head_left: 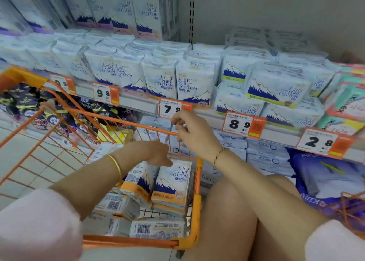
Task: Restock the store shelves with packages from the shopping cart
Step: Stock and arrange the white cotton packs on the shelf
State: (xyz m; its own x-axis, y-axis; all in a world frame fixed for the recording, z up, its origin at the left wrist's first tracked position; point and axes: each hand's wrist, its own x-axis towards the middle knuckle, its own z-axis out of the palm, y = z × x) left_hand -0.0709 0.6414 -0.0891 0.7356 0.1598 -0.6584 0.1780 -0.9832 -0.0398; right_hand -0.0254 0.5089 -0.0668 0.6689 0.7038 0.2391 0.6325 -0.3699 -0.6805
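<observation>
I am crouching beside the orange shopping cart (194, 217), working on the pick-up step: choosing the next package to carry to the shelf. My left hand (158, 152) is hanging inside the cart at its right side, with the thumb touching the top edge of an upright Pure Cotton package (173, 183) that is leaning against the cart's right wall. The other fingers are lying behind the pack's top, so I cannot tell whether they are already closing round it. My right hand (189, 130) is hovering above the cart's far rim, just in front of the shelf edge (138, 103) and the 7.9 price tag (168, 108). Its fingers are loosely curled and, as far as I can see, are holding nothing.

A second upright pack (138, 179) is standing just to the left of the first, and flat packs (156, 228) are lying barcode-up along the cart's near rim. So plenty is waiting to be shelved. The matching row of packs (194, 83) is sitting at the shelf's front edge directly above that tag and is looking nearly full.

As I am judging it, the next move is calling for a firm grip across the pack's top, a straight lift clear of the right rim, and a gap found or made in that row. The soft wrapper may be slipping or crushing if I am pinching only one corner.
</observation>
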